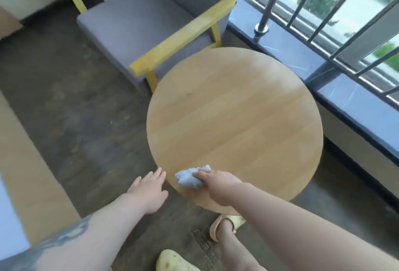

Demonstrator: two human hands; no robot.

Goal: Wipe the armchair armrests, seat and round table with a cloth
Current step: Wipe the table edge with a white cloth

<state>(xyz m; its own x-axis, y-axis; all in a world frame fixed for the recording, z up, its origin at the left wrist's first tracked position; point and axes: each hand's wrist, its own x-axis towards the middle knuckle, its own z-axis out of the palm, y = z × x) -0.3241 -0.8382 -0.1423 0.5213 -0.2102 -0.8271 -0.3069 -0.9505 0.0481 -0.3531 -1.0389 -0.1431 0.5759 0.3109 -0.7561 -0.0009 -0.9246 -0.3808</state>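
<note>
Two hands reach out: your right hand clamps the crumpled cloth onto the round table beneath its fingers, your left hand hovers fingers spread.

Both forearms were bare, with no sleeves in view. The left forearm carried a dark grey-blue tattoo near the elbow, its outline blurred and its design unreadable. The left hand and the right hand bore no gloves; rings or a watch could not be made out. One bare lower leg was visible, the foot fitted with a pale beige sandal with a strap across the ankle. A second pale shoe appeared at the lower edge, partly cut off.
</note>
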